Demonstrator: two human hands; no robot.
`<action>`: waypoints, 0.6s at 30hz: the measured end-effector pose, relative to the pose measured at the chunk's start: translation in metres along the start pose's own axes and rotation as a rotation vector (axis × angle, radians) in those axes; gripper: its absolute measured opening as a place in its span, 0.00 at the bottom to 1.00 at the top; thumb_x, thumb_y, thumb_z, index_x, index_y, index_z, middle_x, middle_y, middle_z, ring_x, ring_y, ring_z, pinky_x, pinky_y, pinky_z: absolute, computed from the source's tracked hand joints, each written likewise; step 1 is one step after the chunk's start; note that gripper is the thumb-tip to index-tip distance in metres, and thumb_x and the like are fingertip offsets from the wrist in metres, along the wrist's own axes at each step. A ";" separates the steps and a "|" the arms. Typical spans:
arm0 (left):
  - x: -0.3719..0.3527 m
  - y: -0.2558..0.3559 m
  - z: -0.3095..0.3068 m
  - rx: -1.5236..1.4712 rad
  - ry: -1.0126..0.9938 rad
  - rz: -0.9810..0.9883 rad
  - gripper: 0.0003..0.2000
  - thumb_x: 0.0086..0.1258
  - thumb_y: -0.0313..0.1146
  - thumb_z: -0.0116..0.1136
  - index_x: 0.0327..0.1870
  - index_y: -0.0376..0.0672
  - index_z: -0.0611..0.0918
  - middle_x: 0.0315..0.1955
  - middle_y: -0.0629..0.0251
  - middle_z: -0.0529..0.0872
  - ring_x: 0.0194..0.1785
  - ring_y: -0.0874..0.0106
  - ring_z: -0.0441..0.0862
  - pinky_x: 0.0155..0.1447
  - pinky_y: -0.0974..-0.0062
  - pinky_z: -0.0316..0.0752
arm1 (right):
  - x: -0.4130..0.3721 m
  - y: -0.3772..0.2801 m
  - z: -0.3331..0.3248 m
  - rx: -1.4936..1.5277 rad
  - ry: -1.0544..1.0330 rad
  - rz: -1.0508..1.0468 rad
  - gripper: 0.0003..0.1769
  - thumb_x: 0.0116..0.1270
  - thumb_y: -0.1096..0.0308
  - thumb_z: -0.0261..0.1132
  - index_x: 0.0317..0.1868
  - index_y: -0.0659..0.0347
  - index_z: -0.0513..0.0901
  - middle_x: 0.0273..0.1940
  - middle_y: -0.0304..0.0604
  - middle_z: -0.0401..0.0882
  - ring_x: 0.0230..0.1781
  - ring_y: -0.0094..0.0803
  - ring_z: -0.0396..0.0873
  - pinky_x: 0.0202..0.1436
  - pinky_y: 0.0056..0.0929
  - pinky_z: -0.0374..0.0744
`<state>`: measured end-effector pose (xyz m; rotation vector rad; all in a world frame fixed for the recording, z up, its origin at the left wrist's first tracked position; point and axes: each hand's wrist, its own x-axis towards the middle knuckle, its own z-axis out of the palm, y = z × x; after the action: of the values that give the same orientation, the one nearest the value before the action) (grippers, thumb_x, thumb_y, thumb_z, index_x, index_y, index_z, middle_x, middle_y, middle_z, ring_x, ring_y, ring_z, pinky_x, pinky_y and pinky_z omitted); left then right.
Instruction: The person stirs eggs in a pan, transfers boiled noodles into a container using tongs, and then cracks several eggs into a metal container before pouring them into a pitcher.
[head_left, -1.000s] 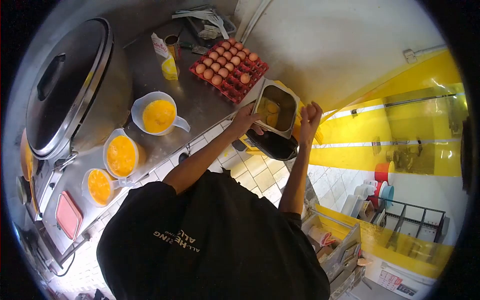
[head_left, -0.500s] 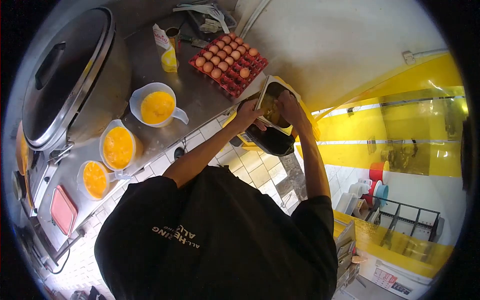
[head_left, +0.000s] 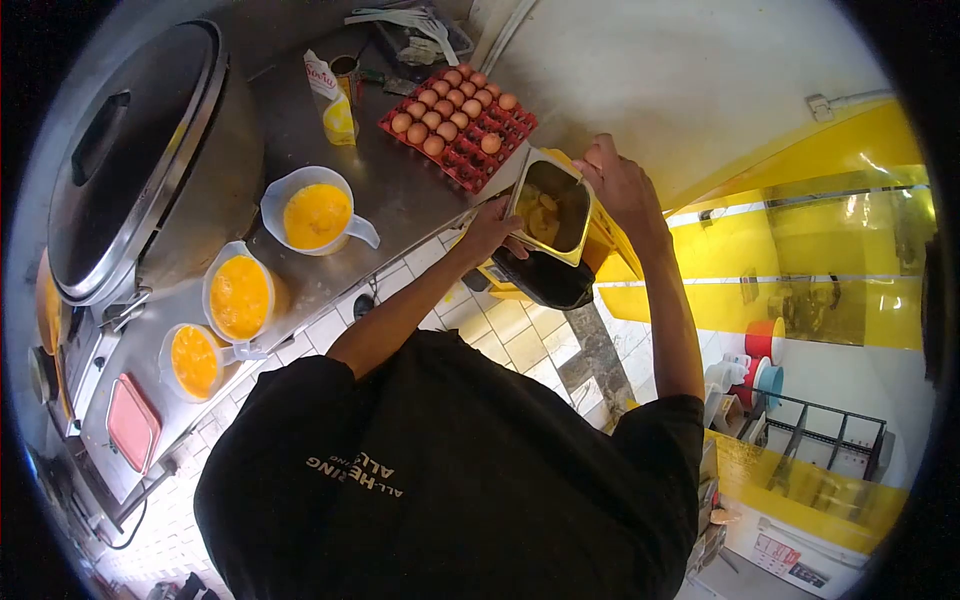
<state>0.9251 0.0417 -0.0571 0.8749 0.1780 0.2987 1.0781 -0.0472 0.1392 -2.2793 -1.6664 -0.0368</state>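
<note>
My left hand (head_left: 492,230) is wrapped round the near-left rim of a deep metal pan (head_left: 575,220), tilted above a black-lined yellow bin (head_left: 548,284). Inside the pan lie yellowish pieces and liquid (head_left: 540,215); I cannot make out exactly what they are. Raised just beyond the pan's far right side, my right hand (head_left: 625,190) is closed on what looks like a brown egg (head_left: 594,157), partly covered by the fingers. A red egg tray (head_left: 465,165) with several brown eggs stands on the counter to the left of the pan.
Three jugs of beaten egg, one of them a white jug (head_left: 275,215), stand along the steel counter (head_left: 390,215). A large lidded pot (head_left: 200,190) is at left, a carton (head_left: 330,105) behind. A pink tray (head_left: 132,425) lies nearer. Yellow strip curtains (head_left: 720,260) hang at right.
My right hand has come up out of the pan and moved right, now holding the egg above the rim. My left hand keeps its grip on the pan.
</note>
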 end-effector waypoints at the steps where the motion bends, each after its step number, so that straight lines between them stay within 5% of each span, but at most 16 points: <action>1: 0.000 0.000 -0.001 -0.027 0.000 -0.009 0.17 0.72 0.28 0.52 0.61 0.34 0.71 0.41 0.52 0.86 0.30 0.65 0.88 0.27 0.75 0.85 | -0.001 -0.002 0.000 0.043 0.022 -0.023 0.15 0.72 0.62 0.63 0.50 0.62 0.70 0.35 0.53 0.81 0.38 0.55 0.81 0.39 0.42 0.79; 5: -0.010 0.015 -0.002 -0.026 0.041 0.004 0.18 0.71 0.26 0.52 0.60 0.34 0.71 0.40 0.53 0.86 0.30 0.65 0.88 0.27 0.75 0.85 | -0.020 0.023 0.045 0.264 0.096 -0.042 0.17 0.73 0.62 0.63 0.55 0.61 0.70 0.36 0.50 0.81 0.37 0.45 0.83 0.40 0.34 0.79; 7: -0.013 0.023 -0.009 -0.013 0.062 0.000 0.18 0.71 0.25 0.52 0.60 0.34 0.71 0.40 0.53 0.86 0.30 0.65 0.88 0.27 0.75 0.85 | -0.038 0.045 0.071 0.388 0.160 0.133 0.25 0.71 0.58 0.64 0.62 0.63 0.70 0.50 0.59 0.79 0.47 0.51 0.81 0.54 0.37 0.77; 8: -0.016 0.026 -0.014 -0.003 0.083 -0.009 0.18 0.70 0.24 0.52 0.60 0.34 0.71 0.40 0.53 0.86 0.30 0.65 0.88 0.27 0.75 0.85 | -0.048 0.056 0.091 0.393 0.156 0.132 0.25 0.71 0.58 0.64 0.62 0.63 0.70 0.50 0.59 0.79 0.47 0.51 0.81 0.54 0.37 0.77; 10: -0.020 0.026 -0.028 0.006 0.069 -0.015 0.18 0.72 0.25 0.52 0.61 0.34 0.70 0.43 0.53 0.85 0.33 0.66 0.88 0.27 0.74 0.86 | -0.071 0.080 0.140 0.732 0.434 0.371 0.22 0.72 0.60 0.64 0.58 0.64 0.72 0.43 0.44 0.79 0.39 0.30 0.80 0.42 0.28 0.78; 14: -0.031 0.035 -0.046 -0.007 0.103 0.014 0.15 0.70 0.24 0.52 0.57 0.34 0.73 0.43 0.58 0.85 0.34 0.67 0.88 0.27 0.74 0.85 | -0.109 0.136 0.254 0.905 0.220 0.641 0.19 0.73 0.61 0.63 0.56 0.66 0.74 0.43 0.49 0.79 0.36 0.32 0.80 0.40 0.29 0.78; 16: -0.043 0.039 -0.055 0.019 0.124 -0.008 0.14 0.71 0.24 0.52 0.56 0.35 0.73 0.43 0.59 0.85 0.35 0.67 0.88 0.27 0.73 0.86 | -0.109 0.155 0.302 -0.065 0.588 0.218 0.13 0.74 0.63 0.61 0.49 0.65 0.78 0.37 0.48 0.81 0.32 0.35 0.80 0.36 0.32 0.77; 18: -0.050 0.049 -0.058 0.049 0.211 -0.024 0.12 0.71 0.23 0.51 0.54 0.36 0.74 0.43 0.60 0.84 0.35 0.68 0.87 0.27 0.70 0.86 | -0.064 0.138 0.277 0.194 0.501 0.323 0.13 0.73 0.64 0.61 0.48 0.66 0.78 0.39 0.50 0.80 0.33 0.40 0.79 0.38 0.34 0.77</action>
<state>0.8528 0.0973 -0.0538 0.8888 0.3932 0.3653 1.1413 -0.0698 -0.1693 -2.1334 -0.9995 -0.3285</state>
